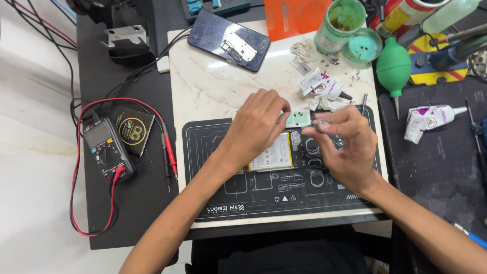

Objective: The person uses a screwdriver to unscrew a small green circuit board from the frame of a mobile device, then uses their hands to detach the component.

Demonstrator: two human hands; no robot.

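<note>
An opened phone (pixel 284 147) with a white battery lies on a black repair mat (pixel 264 195). My left hand (pixel 256 127) hovers over the phone's upper part, its fingers curled near a small green part (pixel 298 117). My right hand (pixel 345 144) pinches a small round dark piece (pixel 321 127) between thumb and fingers, just right of the left fingertips. What the left fingers grip is hidden.
A dark phone back (pixel 228 39) lies at the top of the white slab (pixel 203 86). Glue tubes (pixel 322 86) (pixel 431 117), a green jar (pixel 341 23), its lid (pixel 362 46) and a green air blower (pixel 393 68) stand to the right. A multimeter (pixel 106 149) with red leads sits at the left.
</note>
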